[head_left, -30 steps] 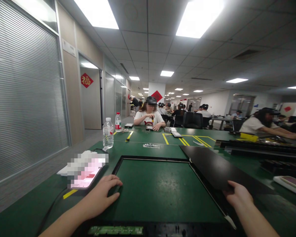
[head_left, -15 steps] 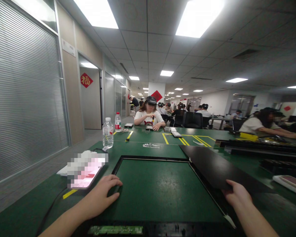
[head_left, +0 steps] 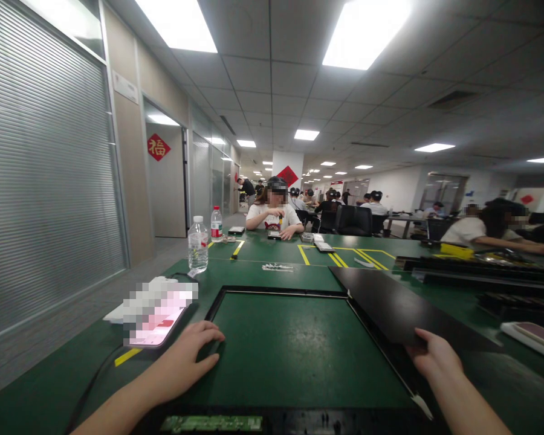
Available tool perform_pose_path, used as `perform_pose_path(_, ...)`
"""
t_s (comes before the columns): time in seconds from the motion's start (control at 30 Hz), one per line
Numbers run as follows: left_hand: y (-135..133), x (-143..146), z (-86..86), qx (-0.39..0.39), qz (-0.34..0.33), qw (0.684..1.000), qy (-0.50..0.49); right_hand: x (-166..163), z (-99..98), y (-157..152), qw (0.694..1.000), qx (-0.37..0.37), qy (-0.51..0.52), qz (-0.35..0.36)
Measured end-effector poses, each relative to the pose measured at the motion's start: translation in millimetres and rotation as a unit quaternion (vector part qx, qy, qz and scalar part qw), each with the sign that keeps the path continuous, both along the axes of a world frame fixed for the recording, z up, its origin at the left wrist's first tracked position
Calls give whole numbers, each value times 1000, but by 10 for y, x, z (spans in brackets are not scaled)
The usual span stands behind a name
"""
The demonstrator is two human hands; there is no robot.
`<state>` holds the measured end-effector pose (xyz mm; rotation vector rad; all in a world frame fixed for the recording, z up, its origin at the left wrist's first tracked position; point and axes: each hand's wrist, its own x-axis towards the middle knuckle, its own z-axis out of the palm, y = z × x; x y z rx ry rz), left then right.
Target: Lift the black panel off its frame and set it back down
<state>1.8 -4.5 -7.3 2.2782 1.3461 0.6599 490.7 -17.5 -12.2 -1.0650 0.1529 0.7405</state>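
A thin black rectangular frame [head_left: 281, 292] lies on the green table, its inside showing bare tabletop. My left hand [head_left: 185, 359] rests over the frame's left side, thumb and fingers apart; that side is partly hidden beneath it. On the right, a flat dark panel [head_left: 390, 302] slants across and beyond the frame's right edge. The fingers and thumb of my right hand [head_left: 437, 359] pinch the panel's near edge. A green circuit board [head_left: 213, 422] sits along the frame's near side, cut off by the picture's bottom.
A lit phone [head_left: 163, 323] and two bottles [head_left: 198, 244] stand on the left. Across the table [head_left: 263, 281] sits a person [head_left: 274, 211] handling a small device. Dark strips [head_left: 471, 278] and a pale phone-like slab [head_left: 535, 338] lie at right. Yellow tape marks the far tabletop.
Both hands, the frame and the panel keep their places. At the far right, a seated person's head has shifted slightly.
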Motion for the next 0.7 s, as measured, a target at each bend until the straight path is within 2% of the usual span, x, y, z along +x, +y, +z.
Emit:
perform_pose_path(0.37,29,-62,-2,7,-2,1000,-18,-116,244,-58,997,60,-39,-36)
perform_pose_path(0.57,24,-40,76,15,14,998,-54,-338,443,-134,994,95,-53,13)
perform_pose_path(0.7,63,-60,90,36,61,994,-83,-404,459,-180,989,92,-97,64)
